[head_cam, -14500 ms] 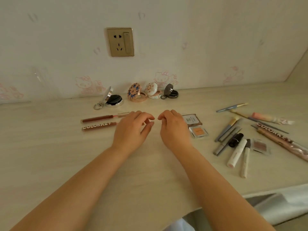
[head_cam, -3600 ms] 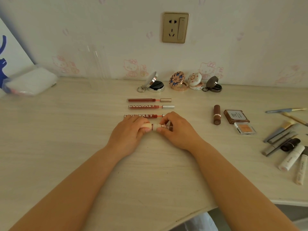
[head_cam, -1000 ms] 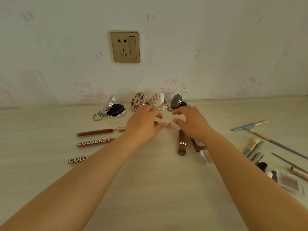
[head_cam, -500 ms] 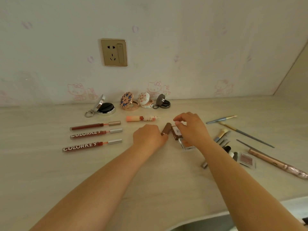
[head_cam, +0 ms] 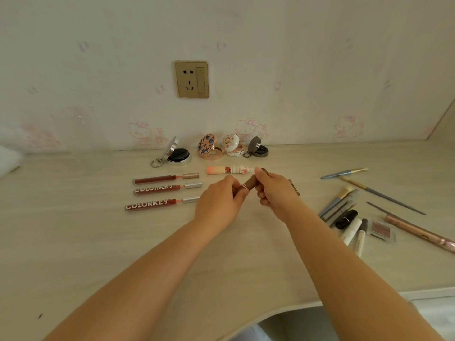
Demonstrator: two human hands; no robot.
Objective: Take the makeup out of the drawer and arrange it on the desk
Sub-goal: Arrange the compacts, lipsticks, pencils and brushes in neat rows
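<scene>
At the far left of the desk (head_cam: 73, 242) three lip gloss tubes (head_cam: 162, 191) lie in a neat row, one behind the other, caps pointing right, placed as they were half a second ago. Behind them, along the wall, the open compacts (head_cam: 211, 150) stand in their line below the wall socket (head_cam: 191, 79). Just in front of the compacts rests the pink ornamented lip tube (head_cam: 230, 170), lying crosswise, unmoved since the last frame.

My left hand (head_cam: 220, 203) has its fingers closed on the lower, ringed end of the brown lipstick (head_cam: 252, 183), and my right hand (head_cam: 275, 190) pinches its upper end. Half a second ago the lipstick was low by the desk next to the brown palette; now I hold it lifted and tilted between both hands, just in front of the pink tube. The brown palette (head_cam: 294, 187) peeks out behind my right hand, mostly hidden.

To the right, the brushes (head_cam: 344, 172), pens and white tubes (head_cam: 352, 231) lie loosely scattered, with a small eyeshadow pan (head_cam: 380, 230) and a long rose-gold wand (head_cam: 418, 232) furthest right.
</scene>
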